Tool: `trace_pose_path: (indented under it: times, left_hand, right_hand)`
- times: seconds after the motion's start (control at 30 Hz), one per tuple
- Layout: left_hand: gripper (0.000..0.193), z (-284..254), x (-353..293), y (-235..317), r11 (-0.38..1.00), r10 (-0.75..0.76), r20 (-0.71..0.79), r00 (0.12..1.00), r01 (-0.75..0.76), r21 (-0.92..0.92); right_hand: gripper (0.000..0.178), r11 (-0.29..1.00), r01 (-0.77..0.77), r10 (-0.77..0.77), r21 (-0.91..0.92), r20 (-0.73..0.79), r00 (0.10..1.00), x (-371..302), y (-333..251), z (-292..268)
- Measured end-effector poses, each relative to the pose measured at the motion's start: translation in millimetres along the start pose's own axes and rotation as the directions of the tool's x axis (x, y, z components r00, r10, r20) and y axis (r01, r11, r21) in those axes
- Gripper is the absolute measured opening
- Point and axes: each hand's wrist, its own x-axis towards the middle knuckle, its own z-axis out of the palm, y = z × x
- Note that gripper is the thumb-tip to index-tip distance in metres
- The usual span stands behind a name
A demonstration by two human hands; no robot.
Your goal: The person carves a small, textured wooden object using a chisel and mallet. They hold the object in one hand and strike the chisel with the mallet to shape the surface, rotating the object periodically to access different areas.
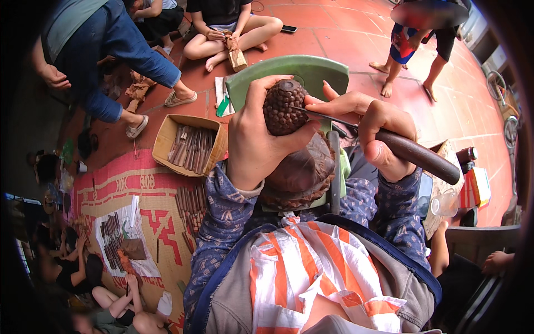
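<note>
1. A dark brown carved wooden figure [289, 139] sits at the centre of the view, its rounded top covered with small raised knobs and its wider lower part resting on the person's lap.
2. The left hand [253, 142] wraps around the figure from the left; the fingers curl over the knobbed top and the thumb lies across its front, so the hand is closed in a firm grip on the wood.
3. The right hand [378, 131] is closed around a carving chisel [389, 142] with a long dark wooden handle that runs out to the right.
4. The chisel's thin metal blade points left and its tip touches the knobbed top of the figure.
5. Just behind the figure, farther off, stands a green plastic chair [311, 69].
6. To the left, on a red patterned mat [128, 186], is an open cardboard box [189, 143] filled with more chisels.
7. More tools lie on a white sheet [130, 245] at the near left.
8. At the far side a seated person [228, 22] holds a pale wooden piece on the red tiled floor [345, 39].
9. At the right, near the chisel handle, a clear plastic bottle [445, 203] lies beside a red-and-white packet [473, 189].
</note>
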Motion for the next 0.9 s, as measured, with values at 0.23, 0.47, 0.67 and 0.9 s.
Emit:
trace_pose_path:
  times: [0.23,0.47,0.67,0.9]
  left_hand:
    - [0.062,-4.3,8.8,-4.1,0.995,0.091,0.064,0.994,-0.090,-0.032]
    - [0.057,-27.1,43.9,-10.3,0.918,0.160,0.510,0.845,0.063,-0.392]
    - [0.051,-23.7,39.2,-9.2,0.904,0.073,0.544,0.836,0.175,-0.391]
    - [0.049,-17.2,27.2,-2.6,0.968,0.057,0.399,0.915,0.047,-0.246]
  right_hand:
    - [0.041,0.975,0.175,-0.209,-0.135,-0.302,0.930,-10.2,12.7,19.3]
    - [0.034,0.945,0.092,-0.257,-0.313,-0.541,0.801,-34.5,14.0,47.7]
    - [0.023,0.971,0.032,-0.155,-0.237,-0.524,0.837,-48.6,16.5,46.0]
    - [0.051,0.989,0.077,-0.136,-0.127,-0.563,0.815,-57.5,13.9,47.5]
